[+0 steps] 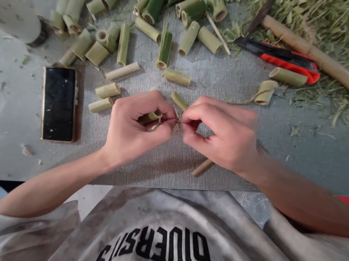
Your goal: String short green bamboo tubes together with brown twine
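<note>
Loose pale shirt [160, 209] with dark lettering bunches up at the near edge of the table [142, 161], and both bare hands are out over the tabletop just past it. The left hand [138, 126] is curled, thumb and first finger closed to a pinch on a thin cord [156, 126], which makes a small loop under those fingers. Right opposite, the right hand [224, 132] has its thumb and fingertips pressed together, nearly touching the left's; it seems to nip the same cord, though the spot is blurred.

Beneath the left hand a bamboo piece [149, 118] is partly hidden, and a slim green tube [179, 101] lies just beyond the gap between the hands. A brown stick [202, 168] lies on the near side of the right hand. Over to the left sits a dark phone [60, 103]. Farther off are cut bamboo tubes [154, 5], and to the right a twine-tied tube [265, 92], a red and black knife [284, 62] and a hammer [319, 55] among green shavings [318, 99].
</note>
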The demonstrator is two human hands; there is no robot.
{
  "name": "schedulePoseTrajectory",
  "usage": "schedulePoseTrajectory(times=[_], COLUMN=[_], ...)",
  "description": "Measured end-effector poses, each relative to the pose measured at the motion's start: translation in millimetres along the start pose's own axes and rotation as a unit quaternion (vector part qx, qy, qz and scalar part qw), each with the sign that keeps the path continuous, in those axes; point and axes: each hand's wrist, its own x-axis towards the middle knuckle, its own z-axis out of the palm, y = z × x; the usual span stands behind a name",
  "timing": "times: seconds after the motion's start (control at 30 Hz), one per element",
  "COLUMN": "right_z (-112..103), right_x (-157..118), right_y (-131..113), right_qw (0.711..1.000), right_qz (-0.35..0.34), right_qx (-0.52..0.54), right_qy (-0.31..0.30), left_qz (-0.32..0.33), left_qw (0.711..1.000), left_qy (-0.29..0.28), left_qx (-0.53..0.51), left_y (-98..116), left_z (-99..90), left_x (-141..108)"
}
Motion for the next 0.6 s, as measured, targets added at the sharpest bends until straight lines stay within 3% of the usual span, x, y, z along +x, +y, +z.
schedulePoseTrajectory(times=[0.17,0.37,0.6], right_z=[0.4,0.7,-0.1], right_x=[1.7,2.4,1.2], right_y=[0.1,-2.3,-2.5], right_qw=[1.0,0.998,0.995], right_qz=[0.005,-0.028,-0.039], right_qx=[0.01,-0.038,-0.091], right_qy=[0.021,0.043,0.015], left_qz=[-0.029,-0.062,-0.03], left_qw=[0.999,0.997,0.999], left_qy=[0.028,0.008,0.005], left_qx=[-0.033,-0.056,-0.041], left_y=[-4.5,-2.6,-0.6], left_z=[-1.9,-1.8,1.7], left_x=[2.0,1.0,0.2])
